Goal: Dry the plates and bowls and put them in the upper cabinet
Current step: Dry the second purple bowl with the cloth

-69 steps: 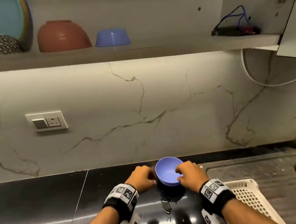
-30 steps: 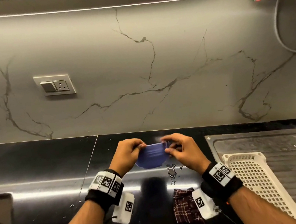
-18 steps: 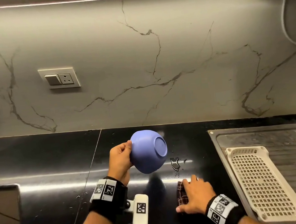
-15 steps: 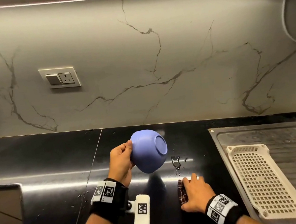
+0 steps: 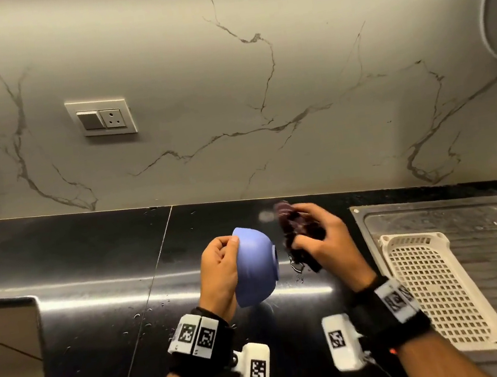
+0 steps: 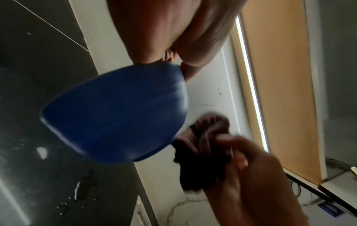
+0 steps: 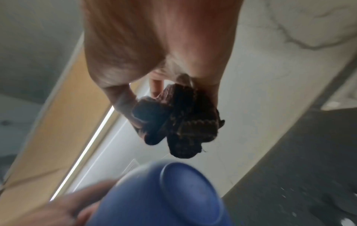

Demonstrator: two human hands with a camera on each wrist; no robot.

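One bowl [image 5: 256, 266] in hand: left hand [image 5: 220, 271] grips its rim over the counter [image 5: 94, 272], base toward right hand [image 5: 327, 241], which clutches the bunched cloth [image 5: 297, 232]. Drying step; I reckon next is cloth onto bowl.

Your left hand [image 6: 173, 30] enters from the top of the frame and grips the rim of a blue bowl [image 6: 115, 116], which fills the centre, tilted with its base toward the lower left. At lower right, your right hand [image 6: 257, 175] clutches a bunched dark cloth [image 6: 204, 146] just beside the bowl. Black countertop [image 6: 38, 76] with water droplets occupies the left; a lit strip [image 6: 251, 85] runs down the right.
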